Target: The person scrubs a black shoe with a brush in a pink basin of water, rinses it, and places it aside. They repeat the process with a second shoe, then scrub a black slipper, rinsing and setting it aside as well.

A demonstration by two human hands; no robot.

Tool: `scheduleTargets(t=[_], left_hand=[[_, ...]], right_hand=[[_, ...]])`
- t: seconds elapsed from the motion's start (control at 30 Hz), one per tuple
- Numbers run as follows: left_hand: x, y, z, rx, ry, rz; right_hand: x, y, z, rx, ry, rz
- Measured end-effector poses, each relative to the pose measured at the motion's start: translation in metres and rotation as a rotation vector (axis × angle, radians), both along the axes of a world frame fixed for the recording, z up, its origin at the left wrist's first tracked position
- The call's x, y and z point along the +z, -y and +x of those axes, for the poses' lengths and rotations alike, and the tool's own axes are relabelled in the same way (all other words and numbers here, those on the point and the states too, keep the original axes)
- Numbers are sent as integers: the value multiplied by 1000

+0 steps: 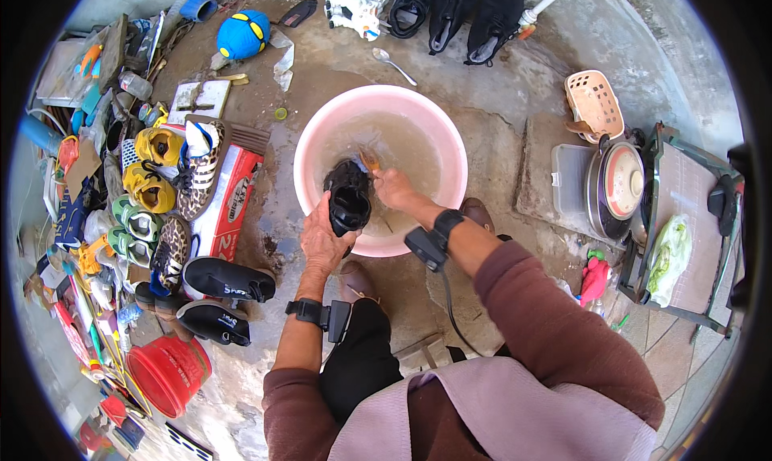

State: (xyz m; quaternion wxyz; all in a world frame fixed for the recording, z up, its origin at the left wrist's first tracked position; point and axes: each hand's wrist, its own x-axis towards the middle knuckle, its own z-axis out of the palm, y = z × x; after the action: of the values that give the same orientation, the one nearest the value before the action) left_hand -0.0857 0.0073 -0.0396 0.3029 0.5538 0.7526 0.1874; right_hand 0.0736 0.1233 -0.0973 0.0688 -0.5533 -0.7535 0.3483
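Note:
A pink plastic basin [455, 171] with cloudy brown water stands on the concrete floor before me. My left hand [324, 235] grips the heel end of a wet black shoe [350, 198] at the basin's left side, the shoe's opening facing up. My right hand [395, 188] is closed around the handle of a brush [370, 158], with its head close to the shoe's toe. The bristles are mostly hidden, so I cannot tell whether they touch the shoe.
Left are several shoes on a red-and-white carton [232, 195] and a red bucket [169, 376]. Beyond the basin lie a metal spoon [393, 66] and black shoes [494, 20]. At right are an orange basket [594, 105], a lidded pot [624, 180] and a rack [687, 232].

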Motion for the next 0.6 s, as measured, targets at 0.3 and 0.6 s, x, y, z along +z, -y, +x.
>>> scheduleTargets(t=[0.3,0.6], left_hand=[[-12,-3,7,72,65,14],[-16,-4,5,106,109,5]], right_hand=[[75,66,63,95,-345,-230],[-9,-3,29,-84,-23,-28]])
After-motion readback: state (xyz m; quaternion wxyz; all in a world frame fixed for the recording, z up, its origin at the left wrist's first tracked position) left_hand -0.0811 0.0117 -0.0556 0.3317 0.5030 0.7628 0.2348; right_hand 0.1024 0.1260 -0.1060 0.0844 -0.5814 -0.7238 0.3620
